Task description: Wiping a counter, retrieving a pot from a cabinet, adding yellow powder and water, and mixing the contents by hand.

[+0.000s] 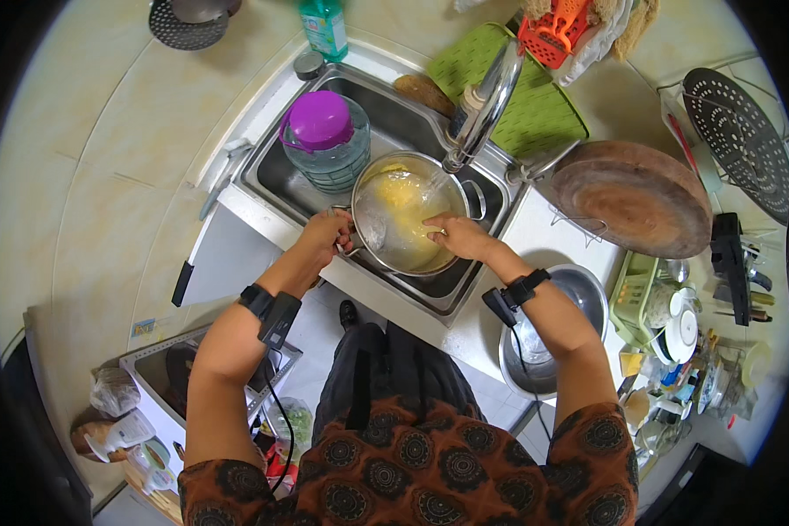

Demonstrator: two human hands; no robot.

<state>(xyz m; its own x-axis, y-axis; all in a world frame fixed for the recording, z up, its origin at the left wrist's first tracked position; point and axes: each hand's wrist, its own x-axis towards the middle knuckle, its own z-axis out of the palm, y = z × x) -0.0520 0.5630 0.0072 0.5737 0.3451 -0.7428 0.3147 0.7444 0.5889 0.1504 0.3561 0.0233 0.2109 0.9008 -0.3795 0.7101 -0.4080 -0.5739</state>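
Note:
A round stainless steel pot (369, 244) with two loop handles is in the sink, under the faucet. Water in it covers a yellow mass (401, 191) whose kind I cannot make out. My left hand (329, 234) grips the pot's near-left loop handle. Over the pot's right side, my right hand (457, 235) reaches in with its fingers apart at the water; nothing shows in its grasp. Beyond the pot stands a large ribbed clear jar (332, 164) with a purple lid (320, 120). The chrome faucet (500, 92) curves over the pot's far-right rim.
The steel sink (269, 172) has a raised rim. A metal basin (588, 289) sits on the counter beneath my right forearm. A thick round wooden chopping board (631, 197) leans at the right, near a green dish rack (624, 296). A green draining basket (526, 118) stands behind the faucet.

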